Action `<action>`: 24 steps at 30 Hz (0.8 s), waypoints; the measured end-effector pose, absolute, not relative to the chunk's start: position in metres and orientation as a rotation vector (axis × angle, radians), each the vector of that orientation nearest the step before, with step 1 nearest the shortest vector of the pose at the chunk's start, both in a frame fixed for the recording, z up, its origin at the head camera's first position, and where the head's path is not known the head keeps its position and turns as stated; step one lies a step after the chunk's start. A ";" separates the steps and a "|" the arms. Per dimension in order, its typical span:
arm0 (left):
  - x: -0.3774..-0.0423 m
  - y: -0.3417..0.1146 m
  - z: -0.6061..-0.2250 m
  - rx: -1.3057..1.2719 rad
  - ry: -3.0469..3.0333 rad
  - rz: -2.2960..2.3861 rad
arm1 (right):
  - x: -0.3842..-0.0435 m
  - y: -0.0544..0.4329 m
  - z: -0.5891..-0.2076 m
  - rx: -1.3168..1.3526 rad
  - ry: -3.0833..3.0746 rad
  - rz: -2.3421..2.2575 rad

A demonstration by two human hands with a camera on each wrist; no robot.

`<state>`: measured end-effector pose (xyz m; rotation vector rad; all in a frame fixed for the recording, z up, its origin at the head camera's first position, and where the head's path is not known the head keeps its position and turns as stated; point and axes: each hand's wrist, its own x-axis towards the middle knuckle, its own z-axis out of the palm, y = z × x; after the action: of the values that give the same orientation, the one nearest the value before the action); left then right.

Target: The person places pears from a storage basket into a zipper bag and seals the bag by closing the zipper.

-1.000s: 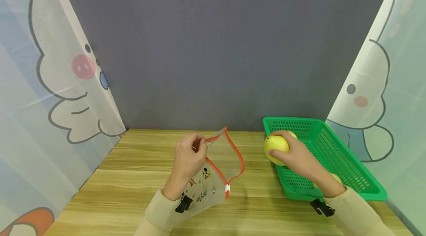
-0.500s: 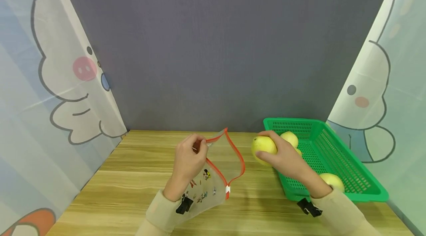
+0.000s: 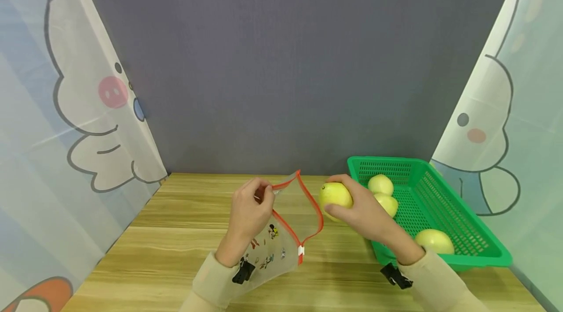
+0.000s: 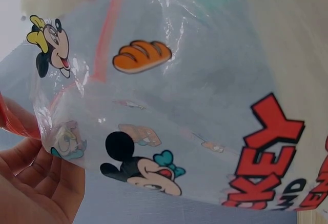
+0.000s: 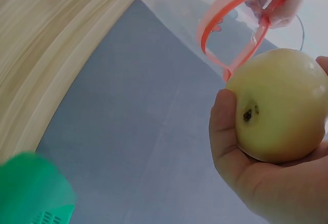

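Note:
My left hand (image 3: 251, 208) pinches the red-edged mouth of a clear slider zip bag (image 3: 281, 253) printed with cartoon figures. The mouth gapes toward the right, and a white slider (image 3: 301, 250) sits at its near end. In the left wrist view the printed bag (image 4: 205, 101) covers most of the picture. My right hand (image 3: 362, 211) grips a yellow apple (image 3: 335, 197) just right of the bag's mouth, above the table. In the right wrist view, the fingers and thumb curl round the apple (image 5: 282, 106), its dark-marked end showing, with the red bag rim behind it.
A green plastic basket (image 3: 477, 224) stands on the right of the wooden table (image 3: 176, 238). It holds several more yellow apples, one (image 3: 434, 242) near its front edge. A grey panel (image 3: 281, 67) rises at the back, with printed curtains (image 3: 39, 106) on both sides.
My right hand has carried the apple left, out from over the basket to beside the bag's mouth. More apples in the basket have come into view. The left hand and bag have stayed put.

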<state>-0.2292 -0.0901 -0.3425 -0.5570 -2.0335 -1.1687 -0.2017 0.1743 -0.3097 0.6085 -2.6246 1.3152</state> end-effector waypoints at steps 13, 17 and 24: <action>-0.229 -0.090 -0.343 -0.547 -2.033 -1.151 | -0.202 0.156 -0.314 0.699 -2.619 1.352; -0.229 -0.090 -0.343 -0.549 -2.030 -1.151 | -0.201 0.151 -0.315 0.715 -2.627 1.355; -0.230 -0.090 -0.343 -0.558 -2.023 -1.150 | -0.201 0.143 -0.317 0.796 -2.629 1.390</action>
<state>-0.2298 -0.0904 -0.3433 -0.5580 -2.0229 -1.1501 -0.2006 0.1429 -0.3170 0.7963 -2.6293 1.3901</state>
